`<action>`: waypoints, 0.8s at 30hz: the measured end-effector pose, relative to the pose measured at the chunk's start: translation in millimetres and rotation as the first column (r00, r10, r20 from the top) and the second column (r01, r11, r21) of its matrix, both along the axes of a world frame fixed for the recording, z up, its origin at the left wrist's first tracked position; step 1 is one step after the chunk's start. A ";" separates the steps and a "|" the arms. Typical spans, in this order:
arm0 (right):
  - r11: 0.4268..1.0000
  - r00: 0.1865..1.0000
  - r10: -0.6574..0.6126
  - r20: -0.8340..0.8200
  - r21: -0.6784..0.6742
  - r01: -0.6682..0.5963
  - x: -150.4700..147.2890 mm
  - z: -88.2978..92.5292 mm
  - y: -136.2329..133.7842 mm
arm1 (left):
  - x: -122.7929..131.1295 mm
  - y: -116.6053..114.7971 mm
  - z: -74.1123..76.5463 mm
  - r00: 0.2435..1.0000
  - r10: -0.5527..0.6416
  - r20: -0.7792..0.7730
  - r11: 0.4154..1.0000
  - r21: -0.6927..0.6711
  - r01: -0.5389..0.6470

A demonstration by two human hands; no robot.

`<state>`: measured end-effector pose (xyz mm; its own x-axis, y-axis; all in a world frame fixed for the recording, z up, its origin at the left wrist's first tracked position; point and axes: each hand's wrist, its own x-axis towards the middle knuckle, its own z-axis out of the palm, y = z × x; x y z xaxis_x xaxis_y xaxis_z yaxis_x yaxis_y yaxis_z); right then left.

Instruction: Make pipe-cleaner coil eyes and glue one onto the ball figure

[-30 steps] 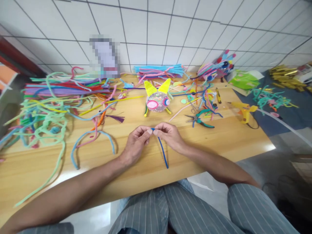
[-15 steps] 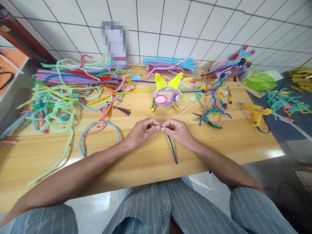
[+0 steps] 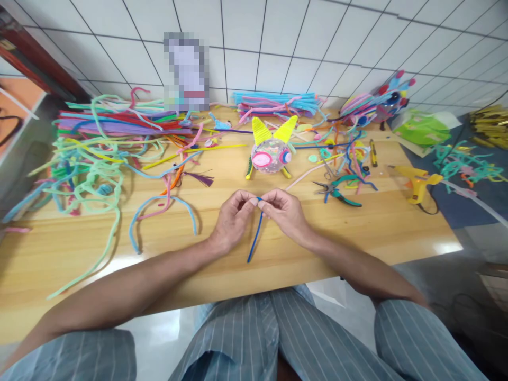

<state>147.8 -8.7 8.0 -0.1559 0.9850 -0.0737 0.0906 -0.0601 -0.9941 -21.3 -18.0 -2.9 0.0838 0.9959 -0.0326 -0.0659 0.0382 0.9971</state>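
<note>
Near the middle of the wooden table, my left hand [image 3: 235,218] and my right hand [image 3: 284,212] meet fingertip to fingertip. Both pinch the upper end of a dark blue pipe cleaner [image 3: 255,238]. Its free length hangs down between the hands, slanting to the lower left. The part between the fingertips looks bent, but is mostly hidden. Just beyond the hands stands a round figure [image 3: 270,156] with yellow pointed ears, pink and blue eyes and yellow-green legs.
Tangled pipe cleaners [image 3: 95,174] cover the left side. A light blue curved one [image 3: 135,225] lies left of my hands. Green-handled pliers [image 3: 343,193] and a yellow glue gun [image 3: 418,185] lie to the right. Blue bundled pipe cleaners [image 3: 278,100] rest by the tiled wall.
The hanging part of the blue pipe cleaner has swung from the lower right to the lower left. My fingertips have moved slightly up and left, and more blue shows between them.
</note>
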 end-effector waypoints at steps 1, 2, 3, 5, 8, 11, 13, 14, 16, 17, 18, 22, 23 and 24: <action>1.000 1.000 -0.004 -0.008 0.006 0.004 -0.9 -0.7 -0.7 | 1.3 -1.0 -0.6 1.000 0.009 0.022 1.000 -0.024 -0.008; 1.000 1.000 -0.004 -0.017 0.009 0.004 -1.3 -1.4 -1.3 | 2.2 -1.9 -1.2 0.999 0.011 0.040 0.999 -0.051 -0.009; 1.000 1.000 0.001 -0.027 0.009 0.000 -1.3 -2.2 -1.8 | 2.9 -2.6 -1.8 0.998 0.011 0.056 0.997 -0.076 -0.007; 1.000 0.999 0.013 -0.042 0.001 -0.013 -1.0 -3.3 -2.3 | 4.0 -3.6 -2.9 0.996 0.016 0.084 0.994 -0.111 -0.007; 1.000 0.999 0.020 -0.036 -0.008 -0.020 0.1 -3.1 -1.4 | 5.0 -4.1 -4.3 0.991 0.029 0.130 0.991 -0.131 -0.011; 0.999 0.999 0.036 0.022 -0.010 -0.036 3.4 -1.0 2.2 | 2.7 -0.1 -3.7 0.990 -0.017 0.137 0.991 -0.128 0.035; 0.998 0.995 0.069 0.078 -0.003 -0.069 7.9 0.1 5.6 | -2.2 6.0 -1.9 0.993 -0.103 0.063 0.992 -0.065 0.107; 0.996 0.990 0.087 0.114 0.013 -0.089 10.6 0.4 7.2 | -5.4 9.6 -1.0 0.989 -0.151 -0.002 0.988 -0.020 0.151; 0.987 0.969 0.110 0.220 0.088 -0.132 15.9 0.7 9.4 | -11.9 16.5 0.2 0.963 -0.223 -0.154 0.970 0.068 0.235; 0.978 0.954 0.104 0.283 0.143 -0.149 18.2 0.7 9.9 | -14.7 19.1 0.4 0.945 -0.242 -0.221 0.958 0.098 0.269; 0.967 0.937 0.088 0.339 0.197 -0.162 19.8 0.8 10.0 | -16.9 20.9 0.3 0.928 -0.250 -0.274 0.950 0.117 0.291; 0.959 0.935 0.060 0.350 0.241 -0.151 21.0 1.0 8.7 | -18.8 20.5 -1.6 0.941 -0.220 -0.256 0.962 0.101 0.252; 0.968 0.947 0.067 0.313 0.211 -0.139 20.3 0.8 8.3 | -17.9 19.5 -2.0 0.957 -0.209 -0.202 0.971 0.070 0.227; 0.976 0.958 0.071 0.276 0.180 -0.125 19.3 0.2 8.0 | -16.5 18.4 -2.2 0.969 -0.198 -0.144 0.978 0.034 0.205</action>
<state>167.1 -0.7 8.2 -0.2534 0.9652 0.0650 0.3496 0.1540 -0.9241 -37.8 0.4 -5.1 0.2813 0.9596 -0.0108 0.0777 -0.0116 0.9969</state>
